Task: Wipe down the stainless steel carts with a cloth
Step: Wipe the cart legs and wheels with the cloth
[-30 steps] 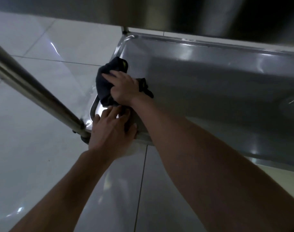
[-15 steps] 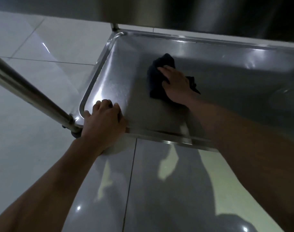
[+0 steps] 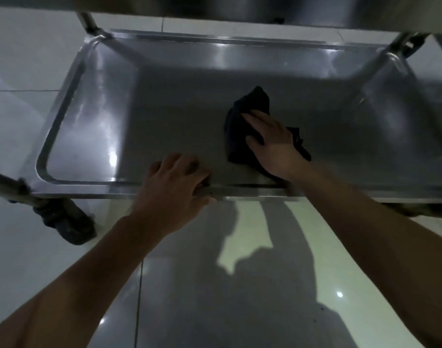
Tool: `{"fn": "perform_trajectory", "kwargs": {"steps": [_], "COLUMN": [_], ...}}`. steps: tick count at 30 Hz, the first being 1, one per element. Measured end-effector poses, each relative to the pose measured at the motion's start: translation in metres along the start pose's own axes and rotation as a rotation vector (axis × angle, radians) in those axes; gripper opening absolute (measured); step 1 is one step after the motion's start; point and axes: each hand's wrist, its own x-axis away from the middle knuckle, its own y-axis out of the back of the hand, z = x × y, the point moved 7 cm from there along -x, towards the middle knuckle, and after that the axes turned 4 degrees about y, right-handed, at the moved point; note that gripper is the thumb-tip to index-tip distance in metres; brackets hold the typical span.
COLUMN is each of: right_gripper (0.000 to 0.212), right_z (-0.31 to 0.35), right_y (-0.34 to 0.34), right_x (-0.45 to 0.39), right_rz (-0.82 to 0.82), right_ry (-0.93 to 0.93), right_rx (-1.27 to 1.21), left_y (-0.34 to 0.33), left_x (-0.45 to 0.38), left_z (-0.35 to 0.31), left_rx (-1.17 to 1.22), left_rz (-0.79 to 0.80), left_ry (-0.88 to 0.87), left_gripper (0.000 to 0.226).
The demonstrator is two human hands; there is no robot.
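**Down low, a dark rag works the bottom shelf of the steel cart**

Here the crumpled dark cloth (image 3: 242, 126) lies right of centre in the frame, flat on the floor of the shallow rimmed stainless steel cart shelf (image 3: 164, 116). The right hand (image 3: 272, 144) lies on top of it with fingers straight and spread, pressing it down rather than gripping it; one corner of the cloth sticks out toward the upper part of the frame and a frayed tail shows at the wrist side. The left hand (image 3: 174, 182) is well apart from the right, at the lower middle of the shelf, its fingers curled over the shelf's near rim (image 3: 252, 190), apparently bracing the cart.

The cloth looks soft, light and limp, so it should bunch and fold under a push; a flat palm across its middle seems the best hold, keeping the loose ends tucked so they do not drag. The steel looks smooth and glossy, likely slick, so the rag should slide easily. The cart itself rides on a dark caster wheel (image 3: 66, 222) at lower left and may roll, which is why the grip on the rim matters.

Around this, an upright steel post (image 3: 90, 22) rises at upper left, another shelf crosses the top edge, and pale glossy floor tiles (image 3: 26, 51) surround the cart.
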Motion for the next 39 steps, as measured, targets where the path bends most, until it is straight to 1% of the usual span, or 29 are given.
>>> {"fn": "perform_trajectory", "kwargs": {"steps": [5, 9, 12, 14, 15, 17, 20, 22, 25, 27, 29, 33, 35, 37, 39], "right_gripper": [0.049, 0.045, 0.049, 0.052, 0.052, 0.051, 0.053, 0.055, 0.055, 0.054, 0.054, 0.049, 0.049, 0.05, 0.049], "right_z": [0.023, 0.036, 0.05, 0.057, 0.06, 0.072, 0.1, 0.123, 0.161, 0.188, 0.215, 0.272, 0.297, 0.316, 0.336], "right_y": [0.007, 0.006, 0.011, 0.021, 0.028, 0.044, 0.076, 0.099, 0.141, 0.172, 0.21, 0.302, 0.351, 0.398, 0.444], "right_x": [0.064, 0.086, 0.101, 0.117, 0.126, 0.148, 0.179, 0.198, 0.23, 0.25, 0.268, 0.302, 0.314, 0.321, 0.324], "right_rz": [0.025, 0.073, 0.134, 0.133, 0.133, 0.123, 0.079, 0.075, 0.059, 0.061, 0.079, 0.127, 0.111, 0.092, 0.048], "right_ry": [0.111, 0.123, 0.133, 0.079, 0.036, -0.019, -0.031, -0.036, -0.036, -0.056, -0.08, -0.058, -0.087, -0.155, -0.18], "right_rx": [-0.036, -0.021, 0.015, -0.02, -0.049, -0.115, -0.18, -0.2, -0.237, -0.257, -0.274, -0.232, -0.244, -0.309, -0.327], "left_y": [0.001, 0.002, 0.01, 0.024, 0.032, 0.05, 0.082, 0.109, 0.155, 0.189, 0.229, 0.329, 0.383, 0.433, 0.481], "left_x": [-0.005, -0.006, 0.001, 0.015, 0.025, 0.049, 0.088, 0.115, 0.15, 0.171, 0.191, 0.219, 0.226, 0.231, 0.232], "left_z": [0.002, 0.001, -0.01, -0.018, -0.021, -0.029, -0.037, -0.042, -0.052, -0.057, -0.061, -0.084, -0.094, -0.101, -0.108], "left_rx": [0.052, 0.065, 0.037, 0.062, 0.076, 0.073, 0.073, 0.095, 0.206, 0.262, 0.27, 0.305, 0.329, 0.333, 0.323], "left_rz": [0.022, 0.067, 0.11, 0.136, 0.149, 0.205, 0.276, 0.294, 0.301, 0.325, 0.366, 0.376, 0.37, 0.356, 0.351], "left_ry": [0.05, 0.102, 0.166, 0.216, 0.235, 0.26, 0.289, 0.283, 0.289, 0.319, 0.362, 0.351, 0.347, 0.35, 0.344], "left_gripper": [0.049, 0.052, 0.041, 0.034, 0.034, 0.041, 0.044, 0.044, 0.044, 0.043, 0.043, 0.045, 0.045, 0.044, 0.043]}}
